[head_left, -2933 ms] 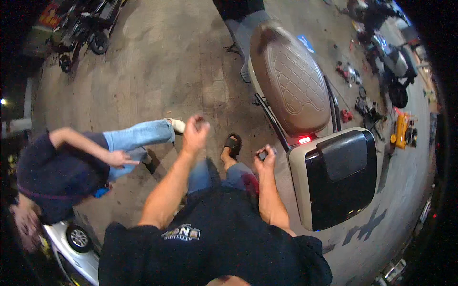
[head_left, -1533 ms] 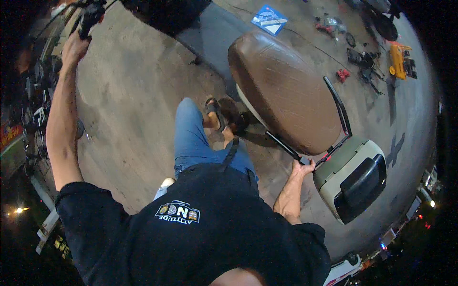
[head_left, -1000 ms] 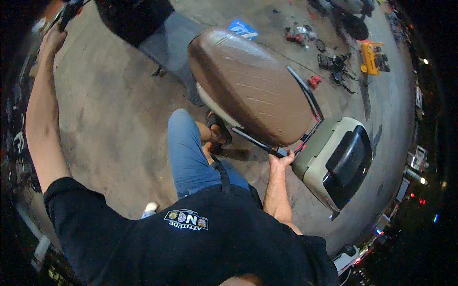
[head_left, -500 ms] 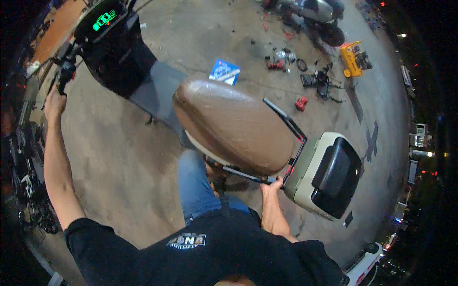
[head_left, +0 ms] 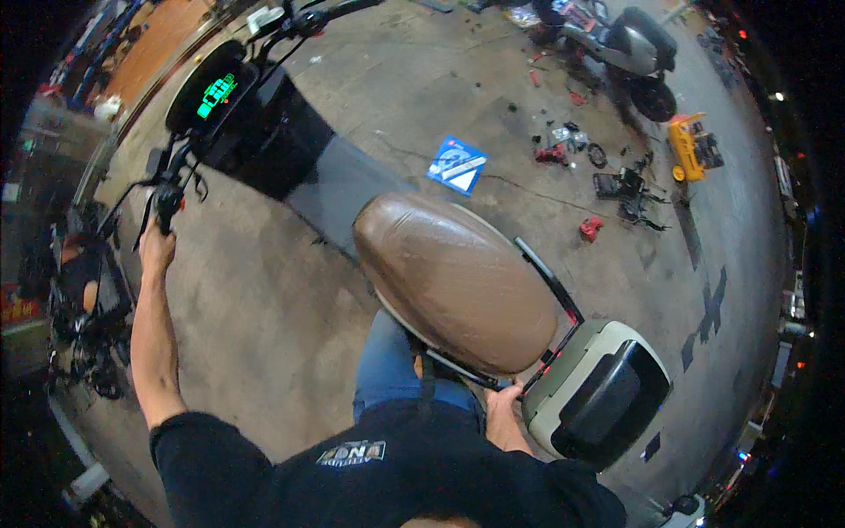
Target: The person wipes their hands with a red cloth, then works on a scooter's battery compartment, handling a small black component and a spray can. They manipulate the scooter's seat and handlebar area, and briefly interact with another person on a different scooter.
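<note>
An electric scooter with a brown seat (head_left: 458,282) stands in front of me, pointing to the far left. My left hand (head_left: 157,249) is closed round its left handlebar grip (head_left: 165,209), beside the brake lever. Low at the seat's rear corner, my right hand (head_left: 503,400) holds the black grab rail (head_left: 553,283); its fingers are partly hidden by the rail. A cream and black top box (head_left: 607,392) sits behind the seat. Green figures glow on the dashboard display (head_left: 216,97). My leg in jeans is next to the seat's near side.
Beyond the scooter, a blue and white flat box (head_left: 457,165) lies on the concrete. Loose parts, a red tool (head_left: 591,229) and a yellow air compressor (head_left: 687,148) are farther right. Another scooter (head_left: 629,48) stands at the back; more bikes (head_left: 88,326) line the left.
The scooter, with both my hands still on it, sits further right and lower in the picture. The floor items have shifted similarly, and the far handlebar now shows more.
</note>
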A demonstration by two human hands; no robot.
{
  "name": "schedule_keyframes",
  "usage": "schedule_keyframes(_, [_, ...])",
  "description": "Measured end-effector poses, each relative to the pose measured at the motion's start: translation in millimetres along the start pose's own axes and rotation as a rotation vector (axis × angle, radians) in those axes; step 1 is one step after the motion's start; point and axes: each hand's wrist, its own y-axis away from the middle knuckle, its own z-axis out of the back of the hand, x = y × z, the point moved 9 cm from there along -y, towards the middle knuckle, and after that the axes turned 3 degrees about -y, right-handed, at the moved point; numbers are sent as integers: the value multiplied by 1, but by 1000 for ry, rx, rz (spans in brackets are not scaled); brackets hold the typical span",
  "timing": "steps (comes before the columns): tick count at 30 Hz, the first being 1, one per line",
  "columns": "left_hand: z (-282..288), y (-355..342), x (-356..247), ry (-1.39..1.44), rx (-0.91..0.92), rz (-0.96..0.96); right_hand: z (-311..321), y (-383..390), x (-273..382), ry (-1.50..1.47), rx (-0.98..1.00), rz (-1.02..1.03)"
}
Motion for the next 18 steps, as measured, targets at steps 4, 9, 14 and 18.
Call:
schedule_keyframes(4, [11,-9,-35,-38,-14,-62,-10,-20,8,-40,95,1])
schedule_keyframes(9, [19,-5,-48,32,27,-27,-2,-16,24,20,20,48])
schedule_keyframes(14, [33,9,-60,30,53,-43,4,18,58,114,-72,85])
schedule_keyframes(18, [61,23,-80,-43,-10,-66,24,40,106,90,-180,247])
